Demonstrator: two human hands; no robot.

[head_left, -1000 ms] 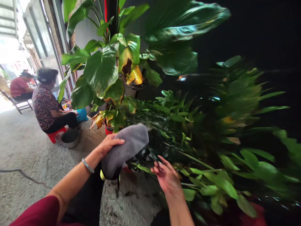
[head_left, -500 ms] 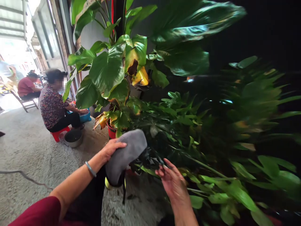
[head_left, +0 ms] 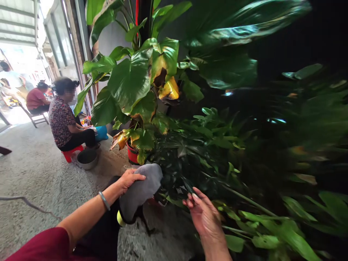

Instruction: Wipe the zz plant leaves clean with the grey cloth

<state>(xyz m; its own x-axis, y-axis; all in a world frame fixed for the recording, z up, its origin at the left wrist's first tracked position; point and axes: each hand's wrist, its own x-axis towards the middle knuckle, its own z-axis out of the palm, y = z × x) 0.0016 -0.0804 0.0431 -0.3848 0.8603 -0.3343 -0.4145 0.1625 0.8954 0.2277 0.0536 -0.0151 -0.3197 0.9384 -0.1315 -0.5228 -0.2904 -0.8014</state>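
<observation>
My left hand [head_left: 130, 180] is closed on the edge of a floppy grey cloth [head_left: 141, 192], thumb on top, fingers hidden behind it. The cloth hangs above the concrete floor, close to my dark-clothed knee. To its right, my right hand [head_left: 202, 210] has thumb and forefinger pinched at the tip of a narrow dark green leaf [head_left: 187, 185]. That leaf belongs to a low leafy plant [head_left: 182, 145] in shadow. Below the cloth show a yellow rounded edge [head_left: 120, 218] and a black strap [head_left: 145, 222]; I cannot make out what they belong to.
A big-leaved plant [head_left: 130, 81] grows in a red pot [head_left: 132, 154] ahead. More green stems [head_left: 247, 199] spread at right. On the left, a person [head_left: 63, 116] sits on a red stool [head_left: 71, 154] beside a grey basin [head_left: 87, 159]. A cable [head_left: 29, 201] lies on the floor.
The grey cloth has dropped a little and moved left, folding limper in my left hand. My right hand has shifted slightly right and down, still pinched at the leaf. The view has turned slightly left.
</observation>
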